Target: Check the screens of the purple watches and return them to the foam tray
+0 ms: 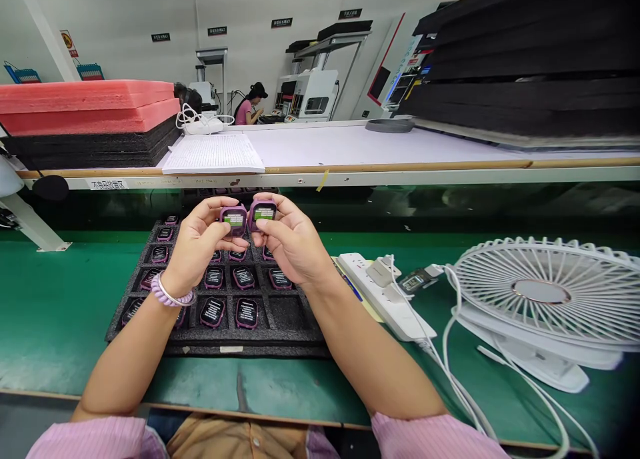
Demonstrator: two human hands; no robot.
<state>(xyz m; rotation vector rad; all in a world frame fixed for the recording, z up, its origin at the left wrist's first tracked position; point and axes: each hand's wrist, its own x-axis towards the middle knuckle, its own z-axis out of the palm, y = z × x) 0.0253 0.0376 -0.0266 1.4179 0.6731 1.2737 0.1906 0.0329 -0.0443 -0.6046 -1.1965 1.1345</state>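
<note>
My left hand (203,236) pinches a purple-framed smartwatch body (234,220) by its edges, thumb on the lower part of its lit screen. A second purple smartwatch body (263,211) is gripped in my right hand (287,239), held close beside the first. Both screens show green with white text. Below the hands lies a black foam tray (295,332) with square pockets, many filled by similar watches such as one with white text on a dark screen (247,313). One pocket at the front right holds no watch. My arms cover parts of the tray.
To the right are a white power strip (363,272) with chargers and cables, and a white fan (540,299) on the green tabletop (65,312). A raised shelf (320,146) carries pink foam blocks (90,106), paper sheets (215,154) and black foam sheets (525,79). A person (250,106) sits beyond.
</note>
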